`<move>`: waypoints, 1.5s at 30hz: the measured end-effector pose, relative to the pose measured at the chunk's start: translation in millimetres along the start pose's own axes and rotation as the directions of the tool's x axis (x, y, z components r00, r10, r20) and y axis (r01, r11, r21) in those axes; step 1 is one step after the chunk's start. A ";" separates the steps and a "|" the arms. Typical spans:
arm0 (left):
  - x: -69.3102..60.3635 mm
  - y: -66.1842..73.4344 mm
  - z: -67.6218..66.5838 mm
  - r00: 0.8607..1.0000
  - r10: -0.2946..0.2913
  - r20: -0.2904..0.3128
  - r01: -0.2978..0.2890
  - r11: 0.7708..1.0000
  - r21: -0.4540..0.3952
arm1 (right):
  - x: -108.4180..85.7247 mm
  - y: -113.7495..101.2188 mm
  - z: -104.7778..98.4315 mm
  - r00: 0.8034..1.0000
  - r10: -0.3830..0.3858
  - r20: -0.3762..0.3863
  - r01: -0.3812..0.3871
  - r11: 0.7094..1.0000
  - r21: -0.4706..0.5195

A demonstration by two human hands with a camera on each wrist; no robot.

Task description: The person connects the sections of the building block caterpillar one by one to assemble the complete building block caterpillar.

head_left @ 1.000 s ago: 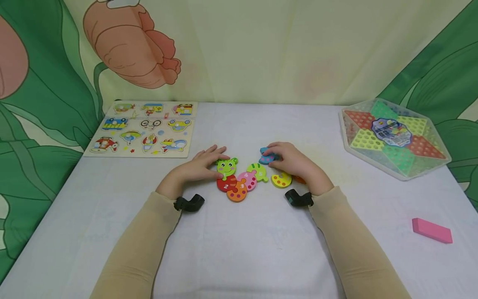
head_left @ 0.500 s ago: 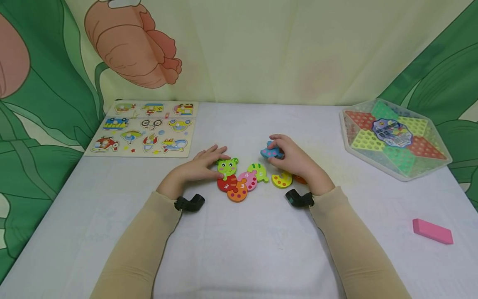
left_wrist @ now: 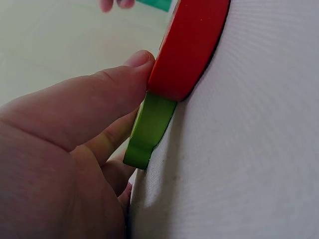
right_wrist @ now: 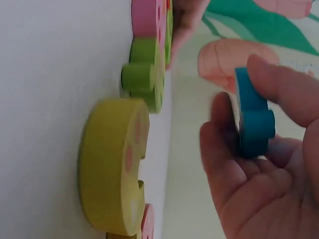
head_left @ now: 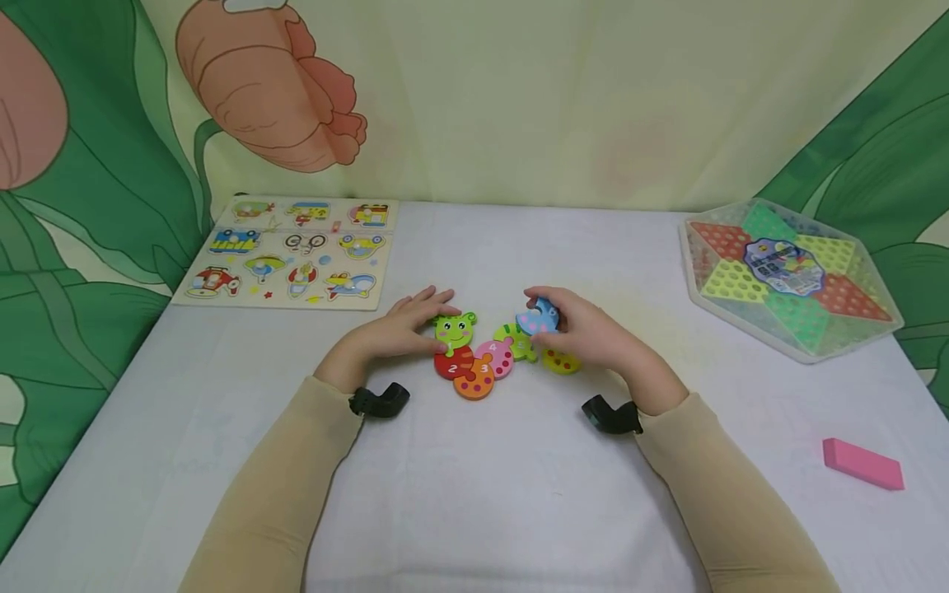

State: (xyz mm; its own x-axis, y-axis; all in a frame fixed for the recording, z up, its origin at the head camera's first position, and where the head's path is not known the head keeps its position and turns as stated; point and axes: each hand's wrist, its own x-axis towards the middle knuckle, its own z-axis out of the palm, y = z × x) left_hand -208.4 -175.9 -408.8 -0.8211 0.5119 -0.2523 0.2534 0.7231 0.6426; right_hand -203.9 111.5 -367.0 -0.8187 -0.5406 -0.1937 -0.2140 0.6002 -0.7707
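Both blue piece [head_left: 544,313] and right hand [head_left: 596,329] have shifted nearer the green striped piece [head_left: 507,333] since a moment ago, the blue one turned as well; thumb and fingers pinch it above the tabletop [head_left: 482,478], with the yellow piece [head_left: 560,362] close by. Opposite, I see the left hand [head_left: 393,329] laid loosely, thumb touching the red piece [head_left: 451,364], a finger at the smiling green head [head_left: 455,331].

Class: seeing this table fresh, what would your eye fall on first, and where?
First, the linked colourful pieces in the middle, with a smiling green head at their left end. Next, the blue piece that the right hand holds off the table near their right end. Then the hexagonal case, far right.
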 end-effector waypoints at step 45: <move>1.0 -1.6 0.5 1.000 0.011 -0.003 -0.011 1.000 0.021 | -23.3 6.5 23.2 0.998 0.070 -0.008 -0.069 0.957 -0.281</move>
State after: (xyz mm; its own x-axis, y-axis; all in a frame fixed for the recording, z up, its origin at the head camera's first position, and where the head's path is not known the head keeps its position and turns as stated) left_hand -209.4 -176.3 -410.5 -0.8198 0.5186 -0.2428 0.2730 0.7267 0.6303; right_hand -173.9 114.3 -381.6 -0.8357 -0.4928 -0.2423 -0.2979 0.7776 -0.5537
